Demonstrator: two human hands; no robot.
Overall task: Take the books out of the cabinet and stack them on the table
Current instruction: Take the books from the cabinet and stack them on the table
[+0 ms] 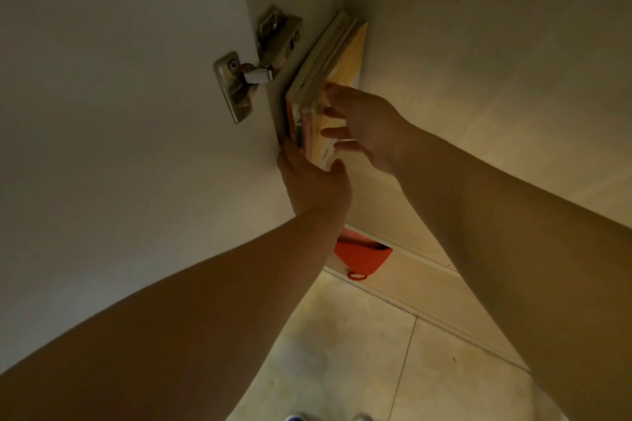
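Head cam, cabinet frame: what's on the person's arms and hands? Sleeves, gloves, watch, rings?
Nothing worn that shows. The left hand and right hand are bare, with no gloves and no rings visible. Both forearms are uncovered up to the frame edge, so no sleeve or cuff is in view, and neither wrist carries a watch or band. Light is dim and the picture soft, so small jewellery could be missed.

**What the view withholds**

The left hand (pixel 313 181) covers the lower corner of the books (pixel 323 79) where it grips, and its fingers slip out of sight between the stack and the cabinet wall (pixel 273 106); the spine lettering just above that grip is too blurred to read; the right hand (pixel 362 126) masks part of the orange cover; below the grip, the left forearm hides part of a red object (pixel 362 255); the bottom edge cuts off the shoes (pixel 295 417).
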